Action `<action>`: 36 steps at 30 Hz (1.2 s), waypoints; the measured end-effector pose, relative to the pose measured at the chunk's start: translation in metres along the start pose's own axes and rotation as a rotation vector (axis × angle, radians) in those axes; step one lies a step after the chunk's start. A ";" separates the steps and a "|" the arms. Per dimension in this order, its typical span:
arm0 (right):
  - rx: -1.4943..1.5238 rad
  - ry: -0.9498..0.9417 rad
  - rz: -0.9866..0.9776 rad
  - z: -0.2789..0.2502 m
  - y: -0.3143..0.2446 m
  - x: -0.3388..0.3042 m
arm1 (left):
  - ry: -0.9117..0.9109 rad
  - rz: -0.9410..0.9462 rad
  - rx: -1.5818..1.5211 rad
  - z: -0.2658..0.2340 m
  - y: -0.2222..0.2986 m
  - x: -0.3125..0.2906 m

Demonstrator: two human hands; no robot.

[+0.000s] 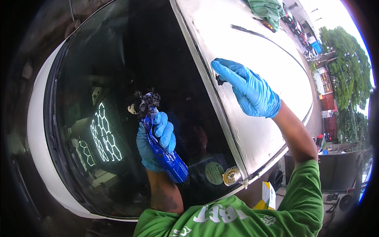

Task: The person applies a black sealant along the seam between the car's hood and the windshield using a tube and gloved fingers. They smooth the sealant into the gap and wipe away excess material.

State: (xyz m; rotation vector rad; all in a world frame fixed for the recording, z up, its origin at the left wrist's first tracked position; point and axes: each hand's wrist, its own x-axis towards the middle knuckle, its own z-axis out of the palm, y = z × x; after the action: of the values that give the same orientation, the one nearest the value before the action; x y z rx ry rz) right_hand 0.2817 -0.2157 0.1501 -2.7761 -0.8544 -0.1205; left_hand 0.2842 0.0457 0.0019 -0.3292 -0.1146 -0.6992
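My left hand (154, 136), in a blue glove, is wrapped round a crumpled blue foil pack (171, 164) held over the dark windshield (158, 51). Thick black sealant (149, 103) bulges messily out of the pack's top. My right hand (252, 89), also gloved in blue, reaches over the white car roof (252, 126) near its front edge. A small black dab (220, 80) shows under its bent fingers, beside the thumb; the dab's contact with the roof is partly hidden. A dark seam (252, 31) runs along the roof farther off.
A green cloth (268, 14) lies on the roof's far side. Two round stickers, one pale green (214, 173) and one gold (231, 175), sit in the windshield's near corner. A white and yellow box (268, 196) stands beside the car, near my right arm.
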 end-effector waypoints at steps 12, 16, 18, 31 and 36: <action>-0.083 -0.159 -0.042 0.007 0.002 -0.001 | 0.030 0.060 -0.010 0.002 0.001 0.000; 0.096 -0.145 0.046 0.007 -0.006 -0.013 | 0.073 0.047 -0.010 0.004 0.000 -0.002; 0.177 -0.212 0.065 0.003 -0.005 -0.021 | 0.088 0.050 0.024 0.004 -0.001 -0.001; 0.570 -0.062 0.053 0.024 -0.011 -0.040 | 0.101 0.060 0.051 0.007 -0.006 -0.001; 0.258 -0.201 0.088 0.015 -0.021 -0.033 | 0.084 0.058 0.052 0.007 -0.005 0.000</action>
State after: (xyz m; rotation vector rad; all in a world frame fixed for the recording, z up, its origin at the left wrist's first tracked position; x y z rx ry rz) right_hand 0.2426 -0.2138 0.1350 -2.6048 -0.7318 0.2695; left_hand 0.2806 0.0444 0.0095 -0.2520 -0.0434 -0.6503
